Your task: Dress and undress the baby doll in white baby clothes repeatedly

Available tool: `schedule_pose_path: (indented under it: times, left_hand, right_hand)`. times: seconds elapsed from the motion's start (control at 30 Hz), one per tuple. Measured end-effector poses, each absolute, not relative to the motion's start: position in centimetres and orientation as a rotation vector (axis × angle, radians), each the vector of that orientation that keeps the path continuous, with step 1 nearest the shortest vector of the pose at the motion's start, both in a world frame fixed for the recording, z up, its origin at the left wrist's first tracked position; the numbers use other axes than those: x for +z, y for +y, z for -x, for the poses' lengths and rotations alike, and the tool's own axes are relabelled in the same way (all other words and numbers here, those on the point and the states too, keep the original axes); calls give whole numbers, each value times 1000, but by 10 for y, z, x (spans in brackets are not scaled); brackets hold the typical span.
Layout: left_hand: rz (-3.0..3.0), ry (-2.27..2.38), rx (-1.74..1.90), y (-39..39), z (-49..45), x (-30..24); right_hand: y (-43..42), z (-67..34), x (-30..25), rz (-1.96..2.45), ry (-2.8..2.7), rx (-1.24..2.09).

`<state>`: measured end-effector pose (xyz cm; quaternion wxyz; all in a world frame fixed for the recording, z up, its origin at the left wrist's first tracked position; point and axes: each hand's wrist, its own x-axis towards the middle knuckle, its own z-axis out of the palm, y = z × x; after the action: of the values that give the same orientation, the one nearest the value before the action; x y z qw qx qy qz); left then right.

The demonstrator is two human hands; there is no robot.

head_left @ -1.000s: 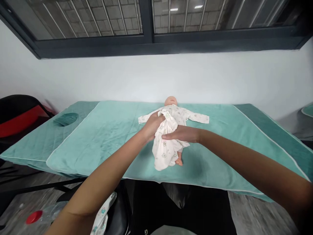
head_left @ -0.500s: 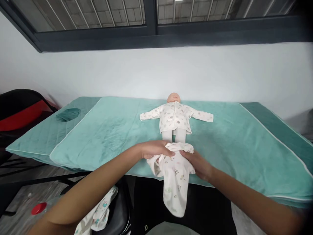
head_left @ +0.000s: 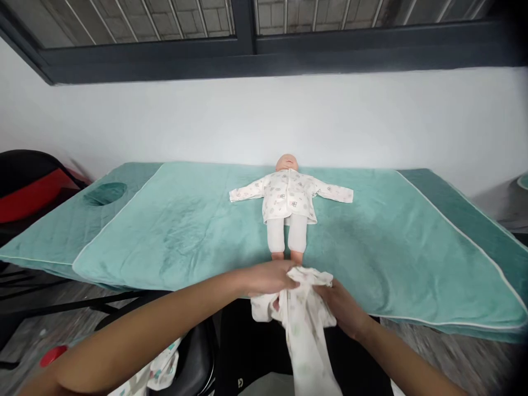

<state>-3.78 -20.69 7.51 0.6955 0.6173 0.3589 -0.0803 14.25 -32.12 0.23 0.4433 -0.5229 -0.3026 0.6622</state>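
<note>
A baby doll point(head_left: 289, 203) lies on its back on the teal-covered table point(head_left: 185, 231), head toward the wall, arms spread, in a printed white top and white leggings. Just below its feet, at the table's front edge, both my hands grip a small white printed garment point(head_left: 305, 324) that hangs down off the edge. My left hand point(head_left: 268, 278) pinches its top from the left. My right hand point(head_left: 340, 308) clutches it from the right.
A round hole point(head_left: 105, 193) shows in the table cover at the far left. A black and red chair point(head_left: 28, 187) stands left of the table. More printed cloth point(head_left: 160, 368) lies on a dark seat below, near a red cap point(head_left: 51, 355).
The garment has come off the doll's lower body and been drawn toward me, past the feet and over the table's front edge. Both hands moved with it; the doll's leggings now show.
</note>
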Motion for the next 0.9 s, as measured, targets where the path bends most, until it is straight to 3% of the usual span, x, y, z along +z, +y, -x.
schedule_pose_path:
  times: [0.17,0.53,0.77,0.9]
  left_hand:
    - [-1648,955,-42,-201,26,57]
    - [-1273,779,2,-186,29,72]
    - [-1570,911,243,-153,4,60]
    - [-1749,1004,314,-128,-5,47]
  right_hand:
    - [-288,-152,-30,1554,-1058,1229]
    - [-287,-164,-24,1441,-1249,928]
    - [-245,-179,-28,1543,-1319,604]
    - [-212,-185,-28,1562,-1279,588]
